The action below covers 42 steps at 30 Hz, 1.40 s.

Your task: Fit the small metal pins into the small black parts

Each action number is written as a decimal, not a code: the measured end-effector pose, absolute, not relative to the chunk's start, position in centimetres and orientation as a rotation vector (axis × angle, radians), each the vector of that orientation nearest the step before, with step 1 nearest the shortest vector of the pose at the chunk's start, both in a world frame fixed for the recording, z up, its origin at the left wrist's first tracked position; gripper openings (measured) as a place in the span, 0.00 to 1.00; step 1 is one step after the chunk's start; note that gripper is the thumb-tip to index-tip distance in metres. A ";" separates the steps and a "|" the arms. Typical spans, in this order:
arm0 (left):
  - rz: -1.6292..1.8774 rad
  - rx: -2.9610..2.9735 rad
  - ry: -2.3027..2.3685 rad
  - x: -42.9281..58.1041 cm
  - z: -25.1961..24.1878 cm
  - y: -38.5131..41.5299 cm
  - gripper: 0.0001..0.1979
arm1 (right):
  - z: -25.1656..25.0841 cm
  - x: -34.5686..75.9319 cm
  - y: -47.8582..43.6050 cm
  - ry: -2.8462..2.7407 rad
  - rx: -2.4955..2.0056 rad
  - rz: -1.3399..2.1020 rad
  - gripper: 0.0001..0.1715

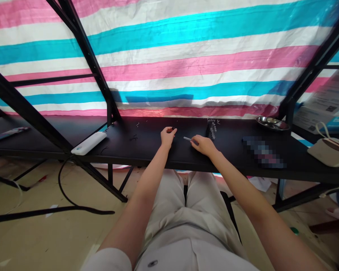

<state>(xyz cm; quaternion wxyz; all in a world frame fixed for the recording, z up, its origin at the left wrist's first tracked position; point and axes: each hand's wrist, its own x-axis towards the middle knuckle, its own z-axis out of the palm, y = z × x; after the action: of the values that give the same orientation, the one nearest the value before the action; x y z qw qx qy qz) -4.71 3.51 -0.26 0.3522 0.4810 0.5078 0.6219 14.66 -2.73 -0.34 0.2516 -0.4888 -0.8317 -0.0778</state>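
My left hand is over the black table, its thumb and fingertips pinched together. A small black piece shows at those fingertips; its kind is too small to tell. My right hand rests low to the right, fingers closed around a thin, whitish translucent stick that points left toward my other hand. The two hands are apart. Just behind my right hand stands a cluster of small silvery-clear pieces in rows, beside a dark block. Little dark bits lie on the table left of my left hand.
A white power strip lies near the left frame post. On the right are a shiny metal dish, a blurred patterned object and a beige case. Striped sheeting hangs behind the black table.
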 end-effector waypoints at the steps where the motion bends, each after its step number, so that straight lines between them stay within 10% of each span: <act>1: 1.610 1.293 1.338 -4.7 -0.4 3.6 0.10 | -0.4 14.7 -2.7 -2.273 -1.318 -0.211 0.15; 17: 1.128 2.365 1.267 -2.9 0.7 -0.4 0.11 | -0.4 14.4 -2.8 -2.297 -1.389 -0.258 0.16; 42: 0.793 2.164 1.398 7.0 1.7 2.2 0.08 | -0.7 21.2 -3.0 -1.481 -2.089 0.025 0.19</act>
<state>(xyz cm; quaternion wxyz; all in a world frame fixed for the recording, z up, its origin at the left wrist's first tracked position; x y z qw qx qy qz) 6.96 2.22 1.71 0.2212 0.7829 0.5059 0.2868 21.23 -2.97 -0.67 0.2865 -0.7816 -0.5541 0.0094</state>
